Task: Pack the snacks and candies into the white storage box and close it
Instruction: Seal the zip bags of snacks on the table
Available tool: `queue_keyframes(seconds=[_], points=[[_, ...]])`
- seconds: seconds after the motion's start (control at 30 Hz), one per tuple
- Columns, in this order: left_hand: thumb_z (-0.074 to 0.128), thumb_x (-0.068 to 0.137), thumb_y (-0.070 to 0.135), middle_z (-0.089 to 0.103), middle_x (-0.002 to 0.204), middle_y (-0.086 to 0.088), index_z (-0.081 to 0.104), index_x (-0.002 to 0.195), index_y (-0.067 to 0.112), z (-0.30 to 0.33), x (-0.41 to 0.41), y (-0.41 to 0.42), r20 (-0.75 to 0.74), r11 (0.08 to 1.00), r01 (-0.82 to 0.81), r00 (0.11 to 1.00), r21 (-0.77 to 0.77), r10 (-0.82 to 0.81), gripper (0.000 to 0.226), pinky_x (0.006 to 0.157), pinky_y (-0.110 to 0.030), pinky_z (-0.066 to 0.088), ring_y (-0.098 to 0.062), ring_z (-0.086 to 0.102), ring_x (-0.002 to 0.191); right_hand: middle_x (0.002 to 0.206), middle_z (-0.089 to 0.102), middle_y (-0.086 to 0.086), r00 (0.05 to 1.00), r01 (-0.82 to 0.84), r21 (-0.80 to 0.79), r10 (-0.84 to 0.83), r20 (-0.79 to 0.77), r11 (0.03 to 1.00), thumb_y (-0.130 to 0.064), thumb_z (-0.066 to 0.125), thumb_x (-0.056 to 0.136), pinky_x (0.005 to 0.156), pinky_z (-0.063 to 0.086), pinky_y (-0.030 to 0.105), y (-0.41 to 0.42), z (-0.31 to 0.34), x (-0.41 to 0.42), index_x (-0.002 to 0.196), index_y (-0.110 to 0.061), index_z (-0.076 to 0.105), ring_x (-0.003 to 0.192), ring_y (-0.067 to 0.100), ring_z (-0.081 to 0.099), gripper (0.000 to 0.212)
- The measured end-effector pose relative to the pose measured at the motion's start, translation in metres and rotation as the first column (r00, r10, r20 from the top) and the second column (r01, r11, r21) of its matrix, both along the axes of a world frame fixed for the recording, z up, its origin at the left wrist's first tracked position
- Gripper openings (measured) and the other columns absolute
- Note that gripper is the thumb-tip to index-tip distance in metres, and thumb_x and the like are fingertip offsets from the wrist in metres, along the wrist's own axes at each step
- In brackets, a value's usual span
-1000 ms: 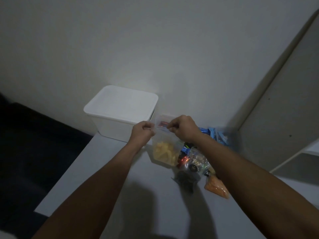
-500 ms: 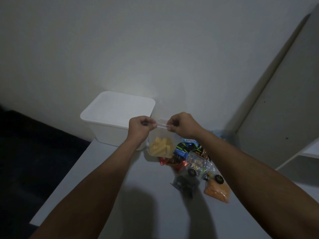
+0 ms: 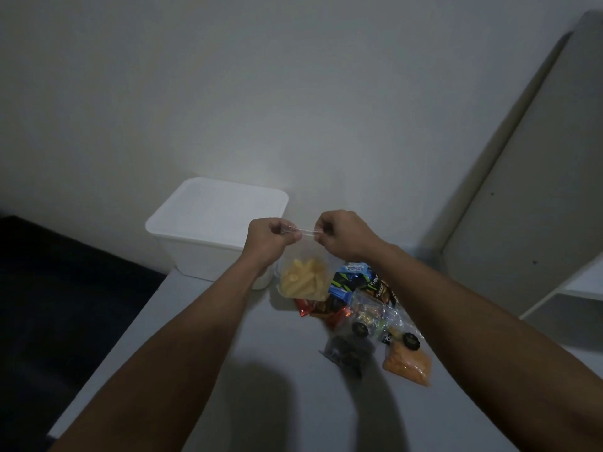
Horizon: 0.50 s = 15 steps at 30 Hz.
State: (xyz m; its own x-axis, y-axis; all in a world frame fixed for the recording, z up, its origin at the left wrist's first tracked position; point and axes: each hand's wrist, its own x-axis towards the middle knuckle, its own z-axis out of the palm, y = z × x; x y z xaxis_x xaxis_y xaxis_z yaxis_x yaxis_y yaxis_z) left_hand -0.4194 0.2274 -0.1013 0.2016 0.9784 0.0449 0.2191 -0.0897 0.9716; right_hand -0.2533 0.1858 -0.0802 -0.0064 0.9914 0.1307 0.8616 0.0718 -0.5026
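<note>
A clear zip bag of yellow snacks [image 3: 303, 282] hangs in the air over the table. My left hand [image 3: 269, 238] pinches its top strip at the left end and my right hand [image 3: 342, 236] pinches it at the right end. Behind my left hand the white storage box [image 3: 208, 230] stands against the wall with its lid on. A pile of snack and candy packets [image 3: 359, 298] lies on the table under my right forearm, with a dark bag [image 3: 349, 350] and an orange bag [image 3: 408, 363] at its near side.
The white table [image 3: 261, 402] runs toward me; its left edge drops off to a dark floor [image 3: 65, 305]. A white shelf unit [image 3: 538, 207] stands at the right, leaning into view beside the wall.
The bag of yellow snacks has been lifted off the pile and held up a little higher. Both hands stay pinched on its top strip. The view has tilted down slightly.
</note>
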Motion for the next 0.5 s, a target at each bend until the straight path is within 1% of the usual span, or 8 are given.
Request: queue_keyframes(seconds=[0.07, 0.1, 0.17, 0.2, 0.3, 0.4, 0.5], points=[[0.074, 0.077, 0.002, 0.065, 0.074, 0.003, 0.071, 0.085, 0.003, 0.0008, 0.0018, 0.0005, -0.028, 1.0, 0.003, 1.0, 0.016, -0.003, 0.009, 0.057, -0.003, 0.045, -0.003, 0.057, 0.068, 0.077, 0.06, -0.001, 1.0, -0.014, 0.02, 0.014, -0.011, 1.0, -0.02, 0.066, 0.086, 0.065, 0.039, 0.026, 0.0002, -0.0002, -0.0007, 0.087, -0.015, 0.066, 0.073, 0.02, 0.056, 0.005], [0.074, 0.078, 0.003, 0.064, 0.074, 0.003, 0.071, 0.085, 0.003, 0.0012, 0.003, 0.0005, -0.039, 1.0, 0.005, 0.999, 0.02, -0.004, 0.008, 0.059, -0.006, 0.045, -0.004, 0.056, 0.068, 0.077, 0.06, -0.001, 1.0, -0.018, 0.027, 0.018, -0.012, 0.999, -0.02, 0.066, 0.086, 0.064, 0.039, 0.026, 0.0008, -0.0008, -0.0012, 0.087, -0.014, 0.066, 0.072, 0.02, 0.055, 0.007], [0.074, 0.078, 0.004, 0.064, 0.074, 0.001, 0.071, 0.085, 0.004, 0.0022, 0.0053, 0.0, -0.05, 1.0, 0.007, 0.999, 0.026, -0.005, 0.007, 0.062, -0.013, 0.045, -0.005, 0.056, 0.068, 0.076, 0.059, -0.001, 1.0, -0.017, 0.042, 0.017, -0.009, 0.999, -0.019, 0.065, 0.087, 0.064, 0.037, 0.026, 0.0016, -0.0014, -0.002, 0.088, -0.012, 0.067, 0.071, 0.02, 0.054, 0.007], [0.074, 0.078, 0.004, 0.064, 0.074, 0.001, 0.071, 0.084, 0.005, 0.0027, 0.0063, -0.0004, -0.049, 1.0, 0.009, 0.999, 0.028, -0.008, 0.007, 0.062, -0.013, 0.045, -0.005, 0.056, 0.068, 0.076, 0.059, -0.001, 1.0, -0.011, 0.047, 0.012, -0.008, 0.999, -0.017, 0.064, 0.088, 0.064, 0.037, 0.026, 0.0022, -0.0017, -0.0019, 0.088, -0.012, 0.067, 0.072, 0.02, 0.054, 0.006], [0.073, 0.08, 0.005, 0.065, 0.074, 0.003, 0.07, 0.086, 0.004, 0.0029, 0.007, -0.0007, -0.026, 0.999, 0.033, 0.999, 0.002, -0.032, 0.007, 0.055, -0.005, 0.045, -0.002, 0.056, 0.067, 0.077, 0.059, 0.0, 1.0, 0.012, 0.057, -0.012, 0.007, 0.998, -0.014, 0.063, 0.086, 0.064, 0.041, 0.028, 0.0032, -0.0014, 0.001, 0.086, -0.013, 0.067, 0.073, 0.021, 0.054, 0.004], [0.071, 0.081, 0.003, 0.066, 0.076, 0.0, 0.07, 0.091, -0.002, 0.0011, 0.0043, 0.0004, 0.029, 0.999, 0.03, 0.999, -0.025, -0.03, 0.011, 0.057, -0.004, 0.046, -0.004, 0.059, 0.07, 0.077, 0.06, -0.002, 1.0, 0.026, 0.071, -0.027, 0.014, 0.997, -0.014, 0.063, 0.085, 0.066, 0.045, 0.031, 0.0036, -0.0016, 0.003, 0.084, -0.015, 0.068, 0.075, 0.02, 0.056, 0.005], [0.071, 0.08, 0.002, 0.065, 0.074, 0.001, 0.07, 0.088, -0.003, 0.0017, 0.0052, 0.0001, 0.023, 1.0, -0.015, 1.0, -0.008, 0.015, 0.009, 0.056, -0.002, 0.045, -0.003, 0.058, 0.068, 0.079, 0.061, -0.002, 0.999, 0.045, 0.062, -0.045, -0.013, 0.997, -0.018, 0.064, 0.086, 0.067, 0.045, 0.029, 0.0038, -0.0039, 0.0027, 0.085, -0.017, 0.066, 0.077, 0.02, 0.057, 0.003]])
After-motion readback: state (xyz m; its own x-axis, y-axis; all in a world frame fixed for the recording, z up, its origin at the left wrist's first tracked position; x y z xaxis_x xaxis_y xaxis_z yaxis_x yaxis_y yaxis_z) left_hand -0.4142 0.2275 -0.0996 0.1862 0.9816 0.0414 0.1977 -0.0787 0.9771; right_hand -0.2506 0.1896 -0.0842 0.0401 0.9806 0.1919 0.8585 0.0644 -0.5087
